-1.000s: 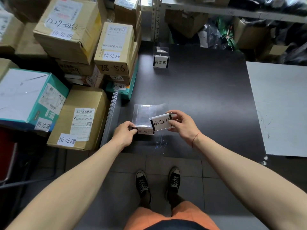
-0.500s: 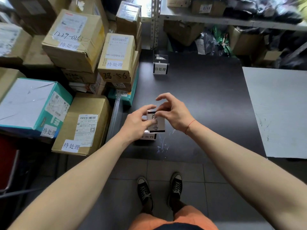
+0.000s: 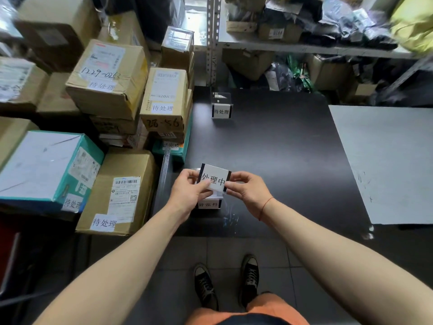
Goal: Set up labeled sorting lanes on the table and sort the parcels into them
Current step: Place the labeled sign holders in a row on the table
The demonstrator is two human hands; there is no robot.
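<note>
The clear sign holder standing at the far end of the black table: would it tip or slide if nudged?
The clear sign holder looks like thin transparent plastic, so probably light and easy to slide on the smooth black table. It stands upright on a small base with nothing bracing it, so a push near its top would likely tip it.

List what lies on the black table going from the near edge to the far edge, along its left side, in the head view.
Sign stand at the near edge → label card reading 处理中, held just above it by both hands → bare black table → clear sign stand reading 待处理.
</note>
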